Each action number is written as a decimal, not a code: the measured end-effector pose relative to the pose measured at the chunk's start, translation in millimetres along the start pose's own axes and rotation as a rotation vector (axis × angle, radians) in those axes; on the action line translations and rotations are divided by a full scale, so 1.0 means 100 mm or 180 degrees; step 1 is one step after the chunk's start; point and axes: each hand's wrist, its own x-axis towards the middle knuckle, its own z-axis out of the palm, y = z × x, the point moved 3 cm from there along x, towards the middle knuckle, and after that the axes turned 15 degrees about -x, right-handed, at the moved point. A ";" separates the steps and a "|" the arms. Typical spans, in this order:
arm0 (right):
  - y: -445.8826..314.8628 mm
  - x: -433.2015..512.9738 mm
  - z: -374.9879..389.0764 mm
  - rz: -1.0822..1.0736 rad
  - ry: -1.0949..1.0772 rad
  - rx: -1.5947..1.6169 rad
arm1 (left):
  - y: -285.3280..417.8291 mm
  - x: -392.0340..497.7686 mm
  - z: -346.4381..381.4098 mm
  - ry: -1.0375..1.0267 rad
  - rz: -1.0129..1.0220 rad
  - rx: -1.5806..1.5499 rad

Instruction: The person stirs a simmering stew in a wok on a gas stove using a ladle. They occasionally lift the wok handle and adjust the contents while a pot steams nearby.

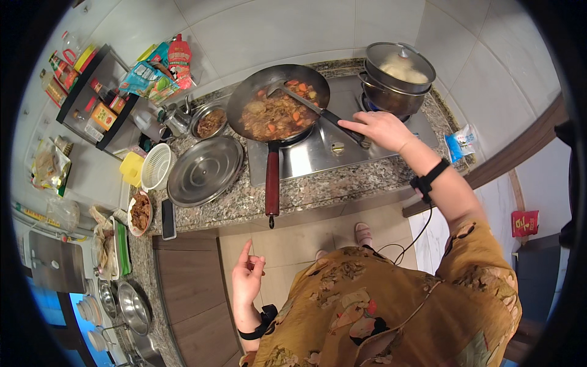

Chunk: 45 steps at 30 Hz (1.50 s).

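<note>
A wok (234,108) with a dark red handle (272,183) sits on the left burner of the steel gas hob (302,160). It holds a brown stew (275,114) with carrot pieces. Over the hob, my right hand (383,130) is on the black handle of a metal spatula (330,114), whose blade lies in the wok's far side; whether the fingers wrap fully round the handle cannot be told. Below the counter edge, my left hand (247,280) is raised and holds nothing, its index finger extended and the other fingers curled.
A glass-lidded steamer pot (399,98) stands on the right burner over a blue flame. Left of the wok are a large metal lid (205,172), a bowl of food (208,121), a phone (168,219), a white basket (158,166) and a plate of brown food (140,213). Spice racks (96,96) hang on the wall.
</note>
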 end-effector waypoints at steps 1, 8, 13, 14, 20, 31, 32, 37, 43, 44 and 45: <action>-0.01 -0.09 -0.02 0.0272 -0.0026 0.0087 | 0.00 0.01 0.01 -0.0026 -0.0014 -0.0002; -0.77 -1.68 0.19 0.1907 -0.0666 0.0901 | -0.32 0.11 0.09 -0.0756 -0.0021 0.0728; -1.59 -3.46 0.77 0.1780 -0.3240 0.1380 | -1.11 0.00 0.11 -0.2200 0.0013 0.2794; -1.75 -3.80 0.88 0.1723 -0.3697 0.1542 | -1.32 -0.02 0.07 -0.2433 0.0129 0.3420; -2.42 -5.08 1.26 0.2682 -0.4919 0.2773 | -2.97 0.22 -0.59 -0.1398 -0.1395 0.1875; -1.61 -5.07 0.98 0.3283 -0.2760 0.3070 | -3.78 -1.31 -0.47 0.1296 -0.2744 -0.0265; -1.57 -5.16 0.98 0.3432 -0.2616 0.3225 | -3.71 -1.24 -0.27 0.1255 -0.2736 -0.0263; -1.80 -6.51 0.99 0.3463 -0.3724 0.2721 | -3.54 -1.09 0.55 0.0556 -0.2012 0.0199; -2.16 -8.18 0.80 0.5013 -0.5288 0.3537 | -3.69 -1.37 0.83 -0.0039 -0.1241 0.0864; -2.17 -8.26 0.74 0.5042 -0.5117 0.3819 | -3.73 -1.50 0.80 0.0241 -0.1732 0.0575; -2.12 -8.27 0.73 0.4850 -0.4899 0.3690 | -3.76 -1.65 0.76 0.0511 -0.2222 0.0285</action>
